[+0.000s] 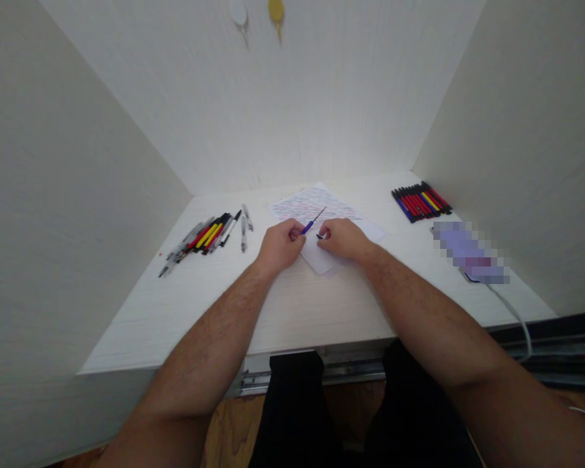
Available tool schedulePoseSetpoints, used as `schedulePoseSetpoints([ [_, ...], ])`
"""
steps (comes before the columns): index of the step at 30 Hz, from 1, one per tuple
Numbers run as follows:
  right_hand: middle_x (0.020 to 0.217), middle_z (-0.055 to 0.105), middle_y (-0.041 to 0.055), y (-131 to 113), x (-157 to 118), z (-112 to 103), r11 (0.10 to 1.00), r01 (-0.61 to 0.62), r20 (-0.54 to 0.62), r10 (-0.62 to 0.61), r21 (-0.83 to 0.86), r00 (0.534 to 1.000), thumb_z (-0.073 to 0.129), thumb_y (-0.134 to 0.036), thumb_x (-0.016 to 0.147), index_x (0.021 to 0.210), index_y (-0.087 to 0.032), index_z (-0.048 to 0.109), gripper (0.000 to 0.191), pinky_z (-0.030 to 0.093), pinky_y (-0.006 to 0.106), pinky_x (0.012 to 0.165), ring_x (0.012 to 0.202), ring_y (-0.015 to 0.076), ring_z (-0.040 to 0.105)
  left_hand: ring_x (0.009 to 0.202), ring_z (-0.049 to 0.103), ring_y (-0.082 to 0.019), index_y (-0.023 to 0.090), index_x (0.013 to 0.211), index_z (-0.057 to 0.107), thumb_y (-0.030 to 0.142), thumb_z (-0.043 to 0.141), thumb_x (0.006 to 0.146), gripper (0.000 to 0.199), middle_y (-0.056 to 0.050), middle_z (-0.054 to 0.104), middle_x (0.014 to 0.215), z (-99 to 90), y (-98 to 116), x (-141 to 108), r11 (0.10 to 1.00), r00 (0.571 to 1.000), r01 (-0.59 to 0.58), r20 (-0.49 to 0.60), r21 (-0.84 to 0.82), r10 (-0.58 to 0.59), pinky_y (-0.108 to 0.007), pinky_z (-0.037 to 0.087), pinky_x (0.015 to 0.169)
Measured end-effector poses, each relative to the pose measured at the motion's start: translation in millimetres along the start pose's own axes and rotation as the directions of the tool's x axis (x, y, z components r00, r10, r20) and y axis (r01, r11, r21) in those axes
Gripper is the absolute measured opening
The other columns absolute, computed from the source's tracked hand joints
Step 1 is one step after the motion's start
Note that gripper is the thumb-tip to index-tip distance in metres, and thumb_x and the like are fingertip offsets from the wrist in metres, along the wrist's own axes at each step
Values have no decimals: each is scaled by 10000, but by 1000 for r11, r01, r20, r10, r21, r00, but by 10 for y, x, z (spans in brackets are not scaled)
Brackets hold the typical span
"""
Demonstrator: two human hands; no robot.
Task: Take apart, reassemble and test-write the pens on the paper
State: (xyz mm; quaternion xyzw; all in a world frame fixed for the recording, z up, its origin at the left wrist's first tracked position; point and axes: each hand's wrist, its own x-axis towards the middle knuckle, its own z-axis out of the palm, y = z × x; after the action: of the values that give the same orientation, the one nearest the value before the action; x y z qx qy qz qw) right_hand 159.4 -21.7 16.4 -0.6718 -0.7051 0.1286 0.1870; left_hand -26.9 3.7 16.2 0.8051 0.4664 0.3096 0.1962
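Note:
Over the scribbled sheet of paper, my left hand is closed on a blue pen. A thin refill sticks out of the pen's far end, pointing up and to the right. Just to the right, my right hand pinches a small black pen part; its exact shape is mostly covered by the fingers. The two hands are close together but apart, near the lower half of the paper.
Left on the white desk lies a loose pile of pens, with clear pen pieces beside it. A neat row of pens sits at the right, behind a blurred-out phone-like object with a white cable. Walls enclose three sides.

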Motion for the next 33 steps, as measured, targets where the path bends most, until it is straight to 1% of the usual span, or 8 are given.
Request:
schedulePoseSetpoints([
  [3,936,738,65,24,33,-11,998,8,-43,-5,65,999,643,-217,745,995,-174,734,270,464,273,796,867,181,650,670,568,-136,192,892,669,229,607,770,142,0,676,764,1,-4,2,1000,1000,6,4,3,-6,-263,422,636],
  [6,858,727,46,81,102,-51,956,-44,-164,95,291,982,617,-189,738,950,-164,729,241,474,266,759,809,166,649,672,567,-136,194,885,662,227,599,770,135,1,676,770,-2,5,0,1000,1000,5,11,0,-5,-265,420,641],
  [9,757,687,15,125,165,-105,784,-90,-235,290,614,928,612,-215,735,883,-167,674,168,467,243,619,672,138,627,677,569,-141,197,878,663,224,597,766,132,-1,676,771,-7,13,-4,1000,1000,4,12,9,-4,-271,417,645],
  [12,714,648,0,128,190,-165,563,-70,-221,432,823,875,602,-220,738,837,-179,593,107,384,201,468,552,103,570,682,572,-146,197,872,673,216,593,764,136,-6,680,772,-10,16,-10,1000,1000,-3,9,19,2,-276,413,646],
  [16,732,647,1,106,182,-221,369,18,-210,490,929,846,609,-192,730,796,-188,542,94,303,168,399,522,73,540,676,574,-145,194,881,688,205,580,766,158,-10,687,774,-10,20,-17,1000,1000,0,24,10,-1,-273,412,637],
  [19,717,646,-3,97,177,-229,282,72,-211,505,957,837,620,-173,708,774,-187,538,106,290,169,380,503,68,530,674,576,-145,193,883,695,202,578,768,164,-10,688,766,-5,21,-16,1000,1000,4,25,22,-4,-272,409,632],
  [26,673,636,-14,69,180,-197,252,99,-213,478,963,852,649,-179,681,740,-181,559,108,278,172,361,477,67,527,694,587,-150,197,902,701,208,596,774,166,-11,698,783,7,14,-6,999,1000,6,25,47,-7,-270,417,643],
  [33,671,640,-13,42,162,-183,321,60,-207,448,945,869,651,-179,667,759,-181,573,121,290,171,362,481,72,535,677,580,-149,188,893,712,184,589,764,178,-12,691,763,-2,33,-8,1000,1000,-13,17,29,12,-272,413,633],
])
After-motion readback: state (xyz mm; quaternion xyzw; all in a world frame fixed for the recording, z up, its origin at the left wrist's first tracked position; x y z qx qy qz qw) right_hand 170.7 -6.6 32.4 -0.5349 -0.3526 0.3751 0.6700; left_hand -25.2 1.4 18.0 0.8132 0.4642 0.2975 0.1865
